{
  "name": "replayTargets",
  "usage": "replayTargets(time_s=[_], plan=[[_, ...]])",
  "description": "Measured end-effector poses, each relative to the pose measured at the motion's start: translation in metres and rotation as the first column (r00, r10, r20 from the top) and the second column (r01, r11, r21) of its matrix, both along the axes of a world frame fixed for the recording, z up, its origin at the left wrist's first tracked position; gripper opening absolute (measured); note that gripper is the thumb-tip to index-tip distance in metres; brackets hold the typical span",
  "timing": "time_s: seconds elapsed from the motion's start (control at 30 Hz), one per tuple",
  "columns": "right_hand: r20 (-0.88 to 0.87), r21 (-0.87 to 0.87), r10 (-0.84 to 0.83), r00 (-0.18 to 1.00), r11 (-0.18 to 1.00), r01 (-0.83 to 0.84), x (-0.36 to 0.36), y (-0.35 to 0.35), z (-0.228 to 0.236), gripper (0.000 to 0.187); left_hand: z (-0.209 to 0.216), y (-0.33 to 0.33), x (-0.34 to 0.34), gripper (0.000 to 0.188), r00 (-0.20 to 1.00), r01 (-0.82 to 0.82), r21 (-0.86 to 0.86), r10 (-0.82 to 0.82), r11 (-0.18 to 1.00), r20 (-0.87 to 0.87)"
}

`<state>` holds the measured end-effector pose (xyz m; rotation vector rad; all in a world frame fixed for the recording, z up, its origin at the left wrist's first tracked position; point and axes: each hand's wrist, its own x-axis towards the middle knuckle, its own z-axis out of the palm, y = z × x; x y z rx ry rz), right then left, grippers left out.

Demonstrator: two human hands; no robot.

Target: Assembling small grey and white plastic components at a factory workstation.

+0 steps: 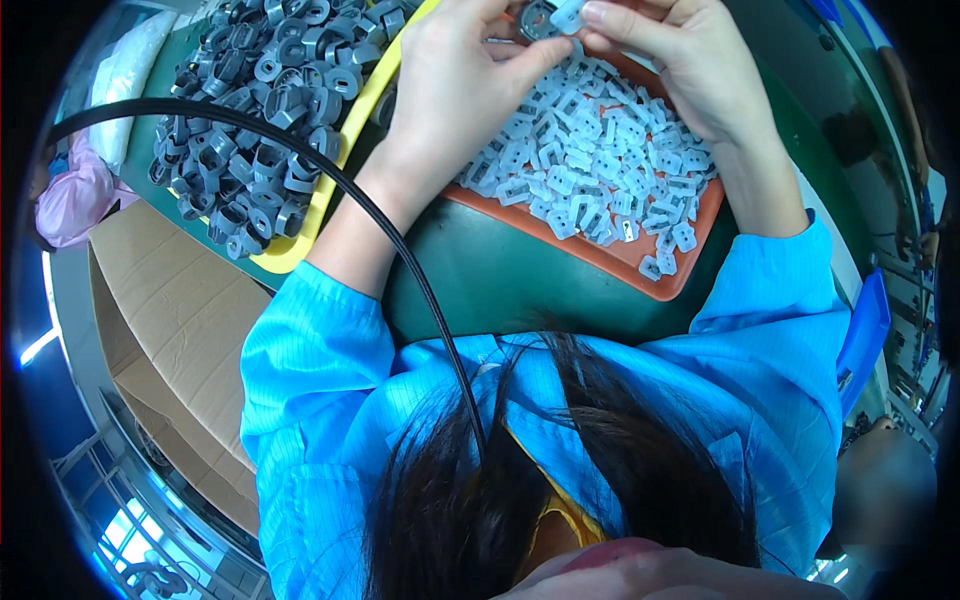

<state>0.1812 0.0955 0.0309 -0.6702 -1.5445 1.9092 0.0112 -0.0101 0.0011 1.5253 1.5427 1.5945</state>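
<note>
Pale plastic piece is pinched in the right hand at the far side, above an orange tray. Just left of it, a grey part is grasped by the left hand; whether the two touch cannot be told. Orange tray: strewn with loose pale pieces. Yellow tray, left: heaped with grey pieces, partly hidden by a black cable. Some fingers are cut off at the far edge.
</note>
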Motion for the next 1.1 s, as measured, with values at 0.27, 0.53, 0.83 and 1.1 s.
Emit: replayTargets(time_s=[0.27,0.53,0.83,1.1], plan=[[0.185,0.346,-0.182,0.966,0.932,0.109,-0.008,-0.023,-0.003,0.012,0.014,-0.005,0.006,0.037,0.914,-0.061,0.171,0.124,0.983,-0.385],[0.109,0.061,-0.151,0.983,0.988,0.145,-0.017,-0.023,0.001,0.014,0.001,-0.001,0.009,0.04,1.0,-0.009,0.108,0.006,0.994,0.021],[0.035,-0.161,0.092,0.995,0.983,-0.085,-0.002,-0.008,-0.013,0.015,0.01,0.0,0.006,0.046,0.886,0.007,0.288,0.128,0.958,-0.447],[-0.131,-0.356,0.255,0.958,0.89,-0.286,0.012,0.013,-0.023,0.014,0.011,0.001,-0.011,0.045,0.912,0.196,0.234,-0.089,0.952,-0.401]])
